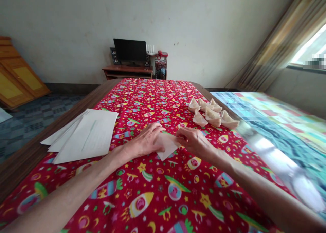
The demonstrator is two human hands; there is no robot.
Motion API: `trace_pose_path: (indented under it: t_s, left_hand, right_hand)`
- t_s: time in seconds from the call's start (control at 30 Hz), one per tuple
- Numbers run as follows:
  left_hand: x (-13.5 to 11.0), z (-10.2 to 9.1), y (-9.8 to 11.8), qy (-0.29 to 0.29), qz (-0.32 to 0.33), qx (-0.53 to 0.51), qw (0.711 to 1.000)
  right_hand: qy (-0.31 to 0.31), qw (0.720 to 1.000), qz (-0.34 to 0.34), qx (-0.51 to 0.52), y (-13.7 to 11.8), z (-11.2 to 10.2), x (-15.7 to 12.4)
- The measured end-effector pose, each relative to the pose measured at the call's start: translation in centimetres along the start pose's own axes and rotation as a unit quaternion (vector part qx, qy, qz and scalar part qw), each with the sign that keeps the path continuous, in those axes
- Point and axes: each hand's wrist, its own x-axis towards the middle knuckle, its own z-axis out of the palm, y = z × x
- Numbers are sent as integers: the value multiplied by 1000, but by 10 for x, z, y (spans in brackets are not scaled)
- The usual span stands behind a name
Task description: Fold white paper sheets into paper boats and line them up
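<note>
A small white sheet of paper (166, 145), partly folded into a pointed shape, is held between my hands over the red patterned cloth (163, 100). My left hand (147, 138) grips its left side, thumb below and fingers above. At its right corner, the fingers of my right hand (195, 139) are curled and pinched on the edge. Beyond my right hand stand several folded paper pieces (212, 116), pointed and boat-like, grouped in stacks. To the left of my left hand lie fanned stacks of white paper sheets (89, 134).
The cloth covers a dark wooden table (28, 161). A bed with a patterned sheet (277, 138) adjoins on the right. Against the far wall are a monitor (130, 50), speakers and a red telephone (161, 53). A wooden cabinet (20, 72) is at left.
</note>
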Motion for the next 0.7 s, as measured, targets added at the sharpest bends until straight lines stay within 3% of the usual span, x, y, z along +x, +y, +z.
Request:
trace_pose_path:
  t_s: [0.17, 0.33, 0.7]
  left_hand:
    - [1, 7, 7, 45, -44, 17, 998]
    - [1, 9, 4, 45, -47, 23, 998]
    - [3, 9, 6, 54, -42, 41, 997]
  right_hand:
    - [-1, 999, -26, -23, 16, 9, 17]
    - [48, 999, -25, -5, 15, 24, 10]
    - [40, 999, -20, -7, 16, 26, 8]
